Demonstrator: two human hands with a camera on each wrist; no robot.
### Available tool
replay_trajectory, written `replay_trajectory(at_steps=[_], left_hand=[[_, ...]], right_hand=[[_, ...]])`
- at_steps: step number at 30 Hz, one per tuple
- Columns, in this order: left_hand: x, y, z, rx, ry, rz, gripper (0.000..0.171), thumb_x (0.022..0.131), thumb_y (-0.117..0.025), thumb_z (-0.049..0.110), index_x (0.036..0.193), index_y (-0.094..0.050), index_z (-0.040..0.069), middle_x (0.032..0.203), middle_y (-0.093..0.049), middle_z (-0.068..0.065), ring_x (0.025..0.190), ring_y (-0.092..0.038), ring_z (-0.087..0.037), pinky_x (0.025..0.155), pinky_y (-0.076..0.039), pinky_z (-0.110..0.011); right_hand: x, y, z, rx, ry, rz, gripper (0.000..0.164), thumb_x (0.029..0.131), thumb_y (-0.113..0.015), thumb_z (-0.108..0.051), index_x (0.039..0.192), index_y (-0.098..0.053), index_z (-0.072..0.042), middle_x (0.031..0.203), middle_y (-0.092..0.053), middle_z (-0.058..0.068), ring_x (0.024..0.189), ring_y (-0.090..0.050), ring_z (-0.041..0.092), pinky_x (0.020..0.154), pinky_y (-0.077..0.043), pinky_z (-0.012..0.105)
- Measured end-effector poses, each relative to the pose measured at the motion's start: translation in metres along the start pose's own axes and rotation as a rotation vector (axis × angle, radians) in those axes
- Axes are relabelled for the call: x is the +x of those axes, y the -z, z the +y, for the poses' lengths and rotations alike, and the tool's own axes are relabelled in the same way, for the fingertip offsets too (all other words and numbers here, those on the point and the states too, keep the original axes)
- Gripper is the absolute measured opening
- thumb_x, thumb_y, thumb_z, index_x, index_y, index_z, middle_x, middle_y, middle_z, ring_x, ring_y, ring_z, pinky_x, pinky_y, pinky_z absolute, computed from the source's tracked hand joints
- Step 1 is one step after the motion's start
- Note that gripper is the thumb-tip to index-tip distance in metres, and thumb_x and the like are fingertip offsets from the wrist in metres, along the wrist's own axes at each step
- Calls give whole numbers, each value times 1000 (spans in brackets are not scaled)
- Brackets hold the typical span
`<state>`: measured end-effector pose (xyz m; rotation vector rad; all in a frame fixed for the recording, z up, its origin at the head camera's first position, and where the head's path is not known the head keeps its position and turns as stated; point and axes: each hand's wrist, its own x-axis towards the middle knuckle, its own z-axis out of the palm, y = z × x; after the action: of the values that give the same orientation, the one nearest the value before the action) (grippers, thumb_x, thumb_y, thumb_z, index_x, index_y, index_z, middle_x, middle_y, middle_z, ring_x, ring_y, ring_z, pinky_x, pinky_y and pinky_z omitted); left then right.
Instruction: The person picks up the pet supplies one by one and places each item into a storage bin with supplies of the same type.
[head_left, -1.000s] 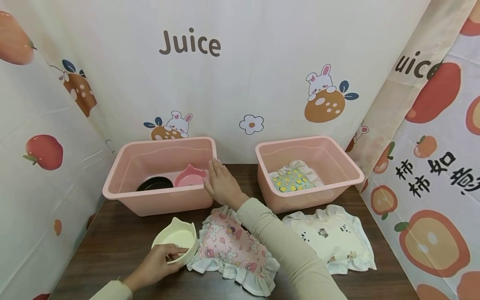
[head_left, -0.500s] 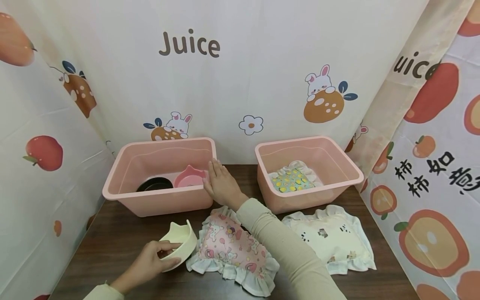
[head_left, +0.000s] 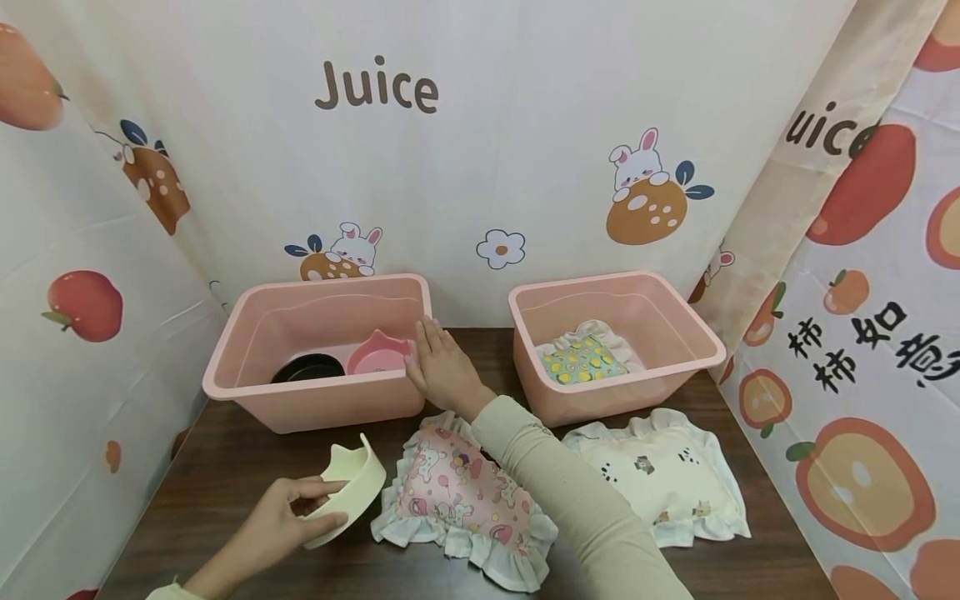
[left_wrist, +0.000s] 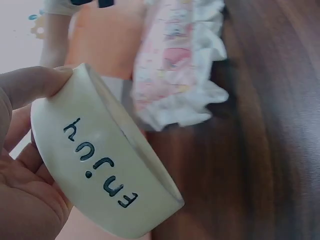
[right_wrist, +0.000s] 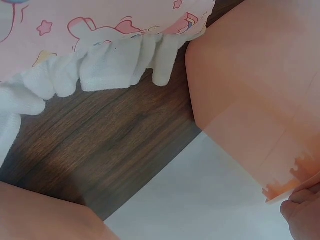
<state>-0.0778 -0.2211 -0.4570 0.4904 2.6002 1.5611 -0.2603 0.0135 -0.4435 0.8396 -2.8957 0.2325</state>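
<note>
My left hand (head_left: 273, 515) pinches a cream bowl (head_left: 362, 490) with cat-ear points on its rim, thumb on the outer wall and fingers inside or behind. The bowl is tilted onto its side over the table's front left; dark lettering shows on its wall (left_wrist: 100, 155) in the left wrist view. My right hand (head_left: 447, 367), fingers straight, rests against the right rim of the left pink bin (head_left: 330, 410). Inside that bin lie a black bowl (head_left: 309, 367) and a pink cat-ear bowl (head_left: 377, 353).
A second pink bin (head_left: 600, 407) on the right holds a small lemon-print pillow (head_left: 585, 360). Before the bins lie a pink ruffled pillow (head_left: 465, 483) and a white ruffled pillow (head_left: 663, 471), with my right forearm reaching between them. Printed curtains (head_left: 480, 150) enclose the table.
My left hand has tipped the cream bowl from nearly level to steeply tilted and drawn it slightly left. The right hand has stayed at the bin's rim.
</note>
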Motion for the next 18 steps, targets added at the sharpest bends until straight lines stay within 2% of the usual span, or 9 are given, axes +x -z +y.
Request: replay_trajectory(at_steps=[2,5,10,18], left_hand=[[0,5,6,0,-7,-4,32,76,-80,6,102,-71,-9,100,-70,-9,80,-55,3,64,-51,-19],[1,12,12,-2,-58,-10,30,76,-79,4,102,-71,-9,102,-70,-4,84,-57,3,64,-52,-20],[2,22,24,-8,-120,-2,30,74,-79,0,103,-73,-2,103,-69,2,88,-58,2,62,-54,-22],[5,39,50,-13,-218,14,35,74,-76,-6,108,-72,0,97,-67,6,81,-59,-1,57,-54,-23]], right_hand=[[0,0,0,-7,-5,-10,66,102,-27,-40,152,-14,2,159,-14,17,147,-13,26,118,-14,35],[0,1,0,-20,-8,-18,66,102,-25,-41,152,-13,1,159,-12,17,147,-12,26,118,-14,35],[0,1,-1,-14,-4,-11,66,102,-26,-40,152,-13,2,159,-14,17,147,-13,26,118,-16,35],[0,1,-1,-8,-2,-5,66,102,-29,-39,152,-14,2,159,-14,17,147,-14,27,118,-15,35]])
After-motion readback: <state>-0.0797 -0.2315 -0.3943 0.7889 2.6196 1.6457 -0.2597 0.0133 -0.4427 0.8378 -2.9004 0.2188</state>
